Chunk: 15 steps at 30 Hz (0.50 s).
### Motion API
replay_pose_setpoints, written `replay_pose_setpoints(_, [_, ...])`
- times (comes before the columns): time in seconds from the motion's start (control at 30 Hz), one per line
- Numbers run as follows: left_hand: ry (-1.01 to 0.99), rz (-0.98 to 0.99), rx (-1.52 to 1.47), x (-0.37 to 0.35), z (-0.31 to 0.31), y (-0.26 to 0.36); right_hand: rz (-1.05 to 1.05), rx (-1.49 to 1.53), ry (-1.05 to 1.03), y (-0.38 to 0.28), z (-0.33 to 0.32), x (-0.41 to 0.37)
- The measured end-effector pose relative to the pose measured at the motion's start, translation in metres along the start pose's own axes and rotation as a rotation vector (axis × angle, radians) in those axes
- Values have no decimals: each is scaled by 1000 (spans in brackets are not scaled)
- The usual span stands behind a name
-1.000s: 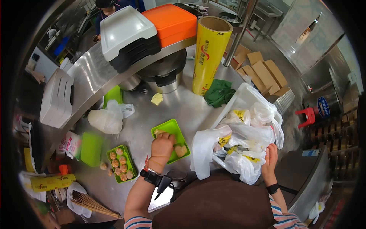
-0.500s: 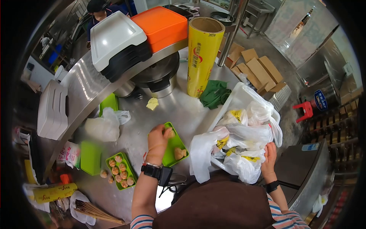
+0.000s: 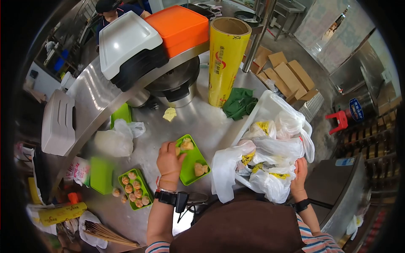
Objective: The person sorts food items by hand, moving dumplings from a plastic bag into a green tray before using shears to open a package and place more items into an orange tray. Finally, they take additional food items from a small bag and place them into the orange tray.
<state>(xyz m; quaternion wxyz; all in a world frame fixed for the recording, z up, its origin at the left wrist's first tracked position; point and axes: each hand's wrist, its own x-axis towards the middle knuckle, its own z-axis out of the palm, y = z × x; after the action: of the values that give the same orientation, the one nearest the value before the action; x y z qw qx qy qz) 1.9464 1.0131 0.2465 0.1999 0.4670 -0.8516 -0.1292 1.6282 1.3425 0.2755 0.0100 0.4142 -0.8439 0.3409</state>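
My left hand [image 3: 169, 163] is at the left edge of a green tray [image 3: 193, 168]. Its fingers are curled, and a piece of food shows at the fingertips; the grip is partly hidden. Pale food pieces [image 3: 187, 144] lie at the tray's far end, and others [image 3: 201, 169] near its right edge. My right hand [image 3: 299, 175] rests against the right side of a white bin [image 3: 252, 114] full of white plastic bags [image 3: 276, 147], its fingers partly hidden by the bags. Further left, a second green tray [image 3: 145, 189] holds several round brownish pieces, with a few loose ones beside it.
A yellow roll [image 3: 226, 63] stands upright behind, beside a green cloth [image 3: 239, 103]. Grey and orange boxes [image 3: 179, 29] sit on the raised shelf. Wooden sticks [image 3: 110, 234] lie at the lower left. Beyond the shelf is another person [image 3: 114, 14]. Cardboard boxes [image 3: 287, 78] are on the floor.
My left hand has moved slightly left, off the tray's middle, and more food shows at the tray's far end. My right hand has hardly moved.
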Motion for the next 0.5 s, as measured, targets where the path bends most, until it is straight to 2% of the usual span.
replay_pose_setpoints(0.07, [3, -29, 28, -4, -1, -2, -5, 6, -5, 1, 0, 0])
replay_pose_setpoints(0.17, [-117, 13, 115, -14, -3, -19, -46, -11, 23, 2, 4, -1])
replay_pose_setpoints(0.23, [-83, 173, 80, -15, -2, -24, -70, -35, 38, -1, 5, 2])
replay_pose_setpoints(0.37, [-58, 133, 21, -21, -18, 0, -77, -25, 9, 2, 5, 3])
replay_pose_setpoints(0.43, [-165, 290, -195, -33, -15, 14, -77, -54, 24, 4, 5, 2])
replay_pose_setpoints(0.5, [-235, 266, -181, -37, -10, 29, -79, -38, 23, 2, 7, 4])
